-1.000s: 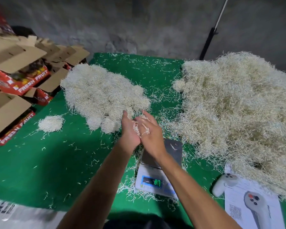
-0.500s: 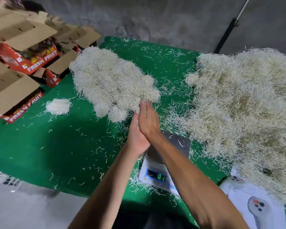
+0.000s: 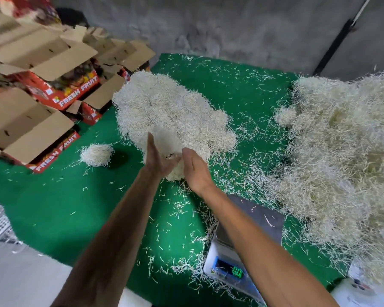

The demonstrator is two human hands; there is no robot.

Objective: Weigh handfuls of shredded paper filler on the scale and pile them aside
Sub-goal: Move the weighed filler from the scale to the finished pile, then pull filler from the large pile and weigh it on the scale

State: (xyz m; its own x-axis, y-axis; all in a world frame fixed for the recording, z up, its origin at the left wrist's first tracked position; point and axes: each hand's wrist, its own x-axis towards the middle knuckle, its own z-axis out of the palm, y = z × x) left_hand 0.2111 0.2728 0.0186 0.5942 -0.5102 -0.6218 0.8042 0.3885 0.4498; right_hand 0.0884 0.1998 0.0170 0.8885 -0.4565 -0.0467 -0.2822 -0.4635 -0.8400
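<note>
Step in hand, by the look of it: piling a weighed handful aside. Scale [image 3: 251, 231] at 5 o'clock has a bare platform bar a few stray shreds; display lit, digits unreadable.

Left hand [image 3: 159, 159] and right hand [image 3: 196, 168] sit palms-inward at frame centre, over the near edge of the weighed pile [image 3: 171, 114] at 12 o'clock. Fingers straight and relaxed, nothing pinched. A clump [image 3: 175, 171] lies between the palms, apparently touching both.

Next move likely calls for reaching to the bulk heap [image 3: 346, 151] at 3 o'clock, grabbing a fresh handful and placing it on the scale.
</note>
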